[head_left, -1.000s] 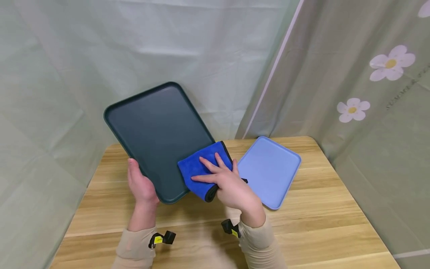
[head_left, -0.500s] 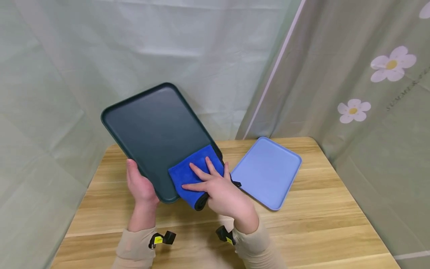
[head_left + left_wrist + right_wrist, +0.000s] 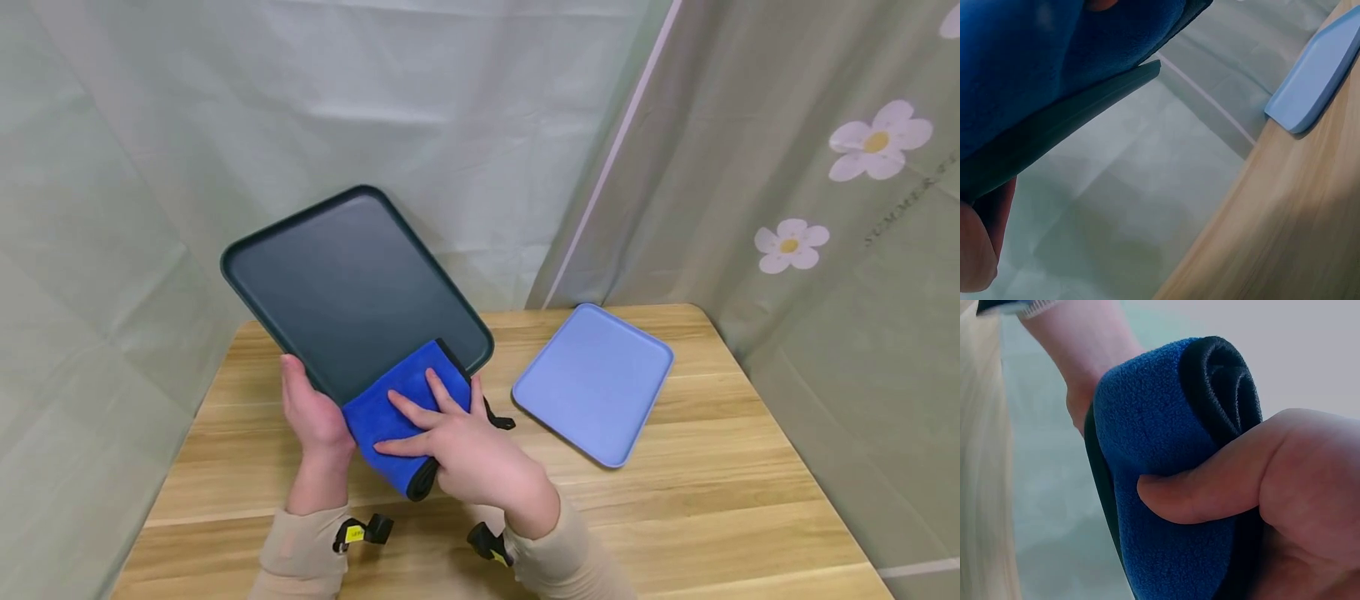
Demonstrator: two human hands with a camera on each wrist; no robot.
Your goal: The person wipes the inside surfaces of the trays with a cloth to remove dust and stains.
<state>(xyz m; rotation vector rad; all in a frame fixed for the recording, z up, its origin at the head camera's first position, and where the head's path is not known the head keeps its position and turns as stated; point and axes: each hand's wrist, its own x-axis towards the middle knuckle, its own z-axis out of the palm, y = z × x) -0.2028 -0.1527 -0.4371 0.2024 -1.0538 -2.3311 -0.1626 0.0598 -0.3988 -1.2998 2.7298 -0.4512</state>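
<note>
My left hand [image 3: 318, 421] holds a dark green rectangular tray [image 3: 345, 275] by its lower left side, tilted up above the table. In the left wrist view, fingers [image 3: 975, 250] show beneath the tray's edge [image 3: 1054, 128]. My right hand [image 3: 472, 454] lies over a folded blue cloth [image 3: 375, 417] with black trim, fingers spread across its top. The right wrist view shows the thumb [image 3: 1191, 497] against the cloth's other side, so the cloth is gripped between thumb and fingers. The cloth covers the tray's lower corner and reaches right up to my left hand.
A smaller light blue tray [image 3: 596, 383] lies flat on the wooden table [image 3: 720, 492], right of my hands. Pale curtains [image 3: 450, 125] hang behind and beside the table, with flowers printed on the right one.
My right hand has slid the cloth left and downward along the tray's lower edge, towards my left hand. The dark green tray has shifted slightly left; the left hand stays almost in place.
</note>
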